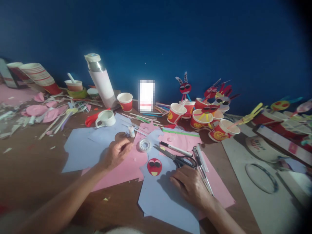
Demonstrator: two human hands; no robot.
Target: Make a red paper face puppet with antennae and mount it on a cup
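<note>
Head view: my left hand (116, 153) has fingertips pinched, can't tell on what. My right hand (192, 183) half-curls its fingers by the black-handled metal scissors (179, 160); seems paused, gripping those needs opening up.

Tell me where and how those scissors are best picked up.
Probably by the black handle loops, coming from the near right: the scissors lie flat, with the loops close to the right hand and the pointed blades aimed left, away from it.
</note>
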